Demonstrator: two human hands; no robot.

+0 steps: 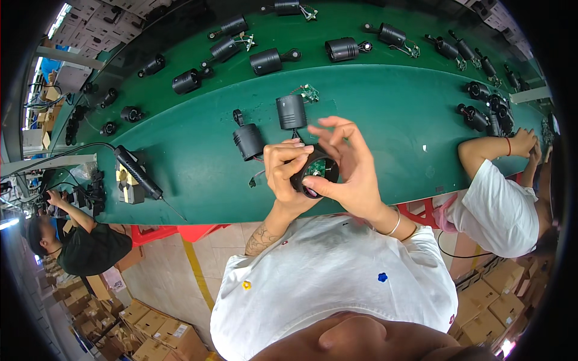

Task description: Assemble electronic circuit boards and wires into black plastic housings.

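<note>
Between my two hands, just above the green table's near edge, is a black cylindrical housing [330, 169] with its open end toward me. A green circuit board [319, 167] shows inside it. My left hand [285, 168] grips the housing from the left side, its fingers curled over the rim. My right hand [351, 171] has its thumb at the board's lower edge, while its other fingers are raised and spread, slightly blurred. Just beyond lie two similar black housings, one with a loose circuit board [310, 93] on wires, the other [248, 142] nearer the left.
A black electric screwdriver [138, 171] rests on a yellow-and-grey block at the left, its cable trailing away. Rows of black housings [343, 49] lie on the darker green belt [313, 33] beyond. Co-workers sit on both sides; a cluster of housings [498, 114] is by the right one.
</note>
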